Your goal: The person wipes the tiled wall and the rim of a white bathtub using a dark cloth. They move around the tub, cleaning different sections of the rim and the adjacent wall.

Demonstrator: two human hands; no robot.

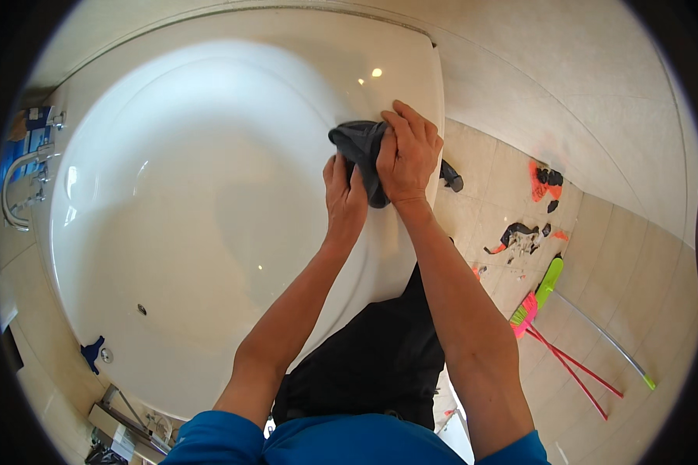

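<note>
A crumpled dark grey cloth (pixel 358 143) is bunched between my two hands, above the inner edge of the white bathtub (pixel 399 58). My left hand (pixel 344 200) grips its lower left side, the fingers partly hidden by the folds. On the other side my right hand (pixel 409 159) pinches the cloth with thumb and forefinger, its remaining fingers bent over toward the tub's right-hand ledge. Part of the cloth hangs down between my wrists.
A chrome tap (pixel 12 194) stands at the tub's left edge, near a blue package (pixel 32 143). A dark blue cloth (pixel 92 353) lies on the lower left rim. Right of the tub, the tiled floor holds black and orange scraps (pixel 512 235), a green broom head (pixel 549 279) and red-pink handles (pixel 570 364).
</note>
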